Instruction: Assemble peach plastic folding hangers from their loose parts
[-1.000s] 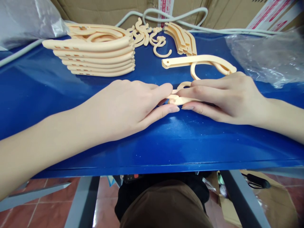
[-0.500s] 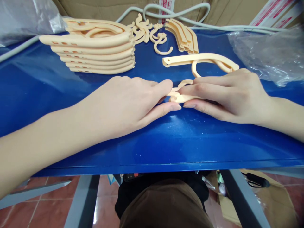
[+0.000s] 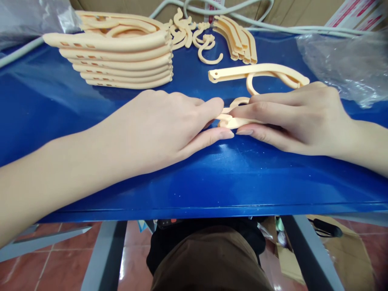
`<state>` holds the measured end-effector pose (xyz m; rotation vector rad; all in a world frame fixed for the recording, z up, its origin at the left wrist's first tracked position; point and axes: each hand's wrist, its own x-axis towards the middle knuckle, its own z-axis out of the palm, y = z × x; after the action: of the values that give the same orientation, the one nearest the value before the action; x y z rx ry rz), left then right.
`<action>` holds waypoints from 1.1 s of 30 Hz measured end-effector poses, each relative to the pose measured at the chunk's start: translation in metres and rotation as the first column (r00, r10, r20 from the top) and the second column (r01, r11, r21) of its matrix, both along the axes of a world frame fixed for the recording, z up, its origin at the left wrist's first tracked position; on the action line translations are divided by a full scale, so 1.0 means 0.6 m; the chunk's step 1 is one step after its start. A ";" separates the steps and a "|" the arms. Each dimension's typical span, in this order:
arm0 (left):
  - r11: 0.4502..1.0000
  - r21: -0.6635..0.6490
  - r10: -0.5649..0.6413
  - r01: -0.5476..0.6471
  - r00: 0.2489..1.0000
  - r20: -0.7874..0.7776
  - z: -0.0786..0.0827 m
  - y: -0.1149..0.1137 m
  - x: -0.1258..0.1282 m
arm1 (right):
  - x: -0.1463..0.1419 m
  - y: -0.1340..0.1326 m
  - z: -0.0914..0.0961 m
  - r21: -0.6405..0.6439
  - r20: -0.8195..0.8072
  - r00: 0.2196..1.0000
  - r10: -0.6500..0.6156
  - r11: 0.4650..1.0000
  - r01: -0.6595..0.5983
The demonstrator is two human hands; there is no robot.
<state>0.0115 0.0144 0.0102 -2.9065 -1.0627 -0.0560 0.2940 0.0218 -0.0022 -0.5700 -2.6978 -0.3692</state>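
Both hands are closed on a cream plastic folding hanger [image 3: 241, 122], low over the blue table [image 3: 194, 182]. My left hand [image 3: 163, 127] pinches its left end between thumb and fingers. From the other side, my right hand [image 3: 297, 119] grips the right part, fingers over the top and thumb along the near edge. The two thumb tips almost meet. A curved piece, perhaps the hook, shows behind the joint; much of the hanger is hidden under my fingers. Just beyond my right hand lies another folded hanger [image 3: 233, 72] with its curved hook part beneath it.
At the back left stands a stack of folded hangers [image 3: 121, 60]. Loose hooks [image 3: 209, 56] and several hanger arms [image 3: 236, 38] lie along the back. Clear plastic bags [image 3: 348, 64] rest at both back corners. A pale cable [image 3: 297, 29] runs before the cardboard boxes [image 3: 121, 8].
The view has shifted slightly, so the things at the back sit a little higher in the picture. Both hands keep nearly the same grip on the hanger.
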 end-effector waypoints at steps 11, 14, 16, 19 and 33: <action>0.999 0.034 -0.005 0.005 1.000 0.001 -0.006 0.002 -0.002 | -0.001 0.007 0.000 -0.030 0.014 0.999 0.032 0.999 -0.031; 0.999 0.048 -0.014 0.013 1.000 0.012 -0.011 0.006 0.000 | -0.002 0.006 0.002 -0.013 0.024 0.999 0.045 0.999 -0.045; 0.999 0.042 -0.013 0.012 1.000 0.005 -0.013 0.007 0.001 | -0.001 0.005 0.003 -0.003 0.033 0.999 0.038 0.999 -0.038; 1.000 0.014 -0.006 0.006 1.000 0.006 -0.009 0.005 0.001 | 0.000 0.005 0.003 0.011 0.029 0.999 0.032 0.999 -0.032; 0.999 -0.004 0.044 -0.045 0.999 -0.032 0.005 -0.001 0.003 | -0.002 0.006 0.007 -0.055 0.016 0.998 0.062 0.997 -0.061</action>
<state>0.0135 0.0140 0.0133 -2.8764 -1.1235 -0.0054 0.2931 0.0255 0.0019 -0.4992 -2.7425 -0.2863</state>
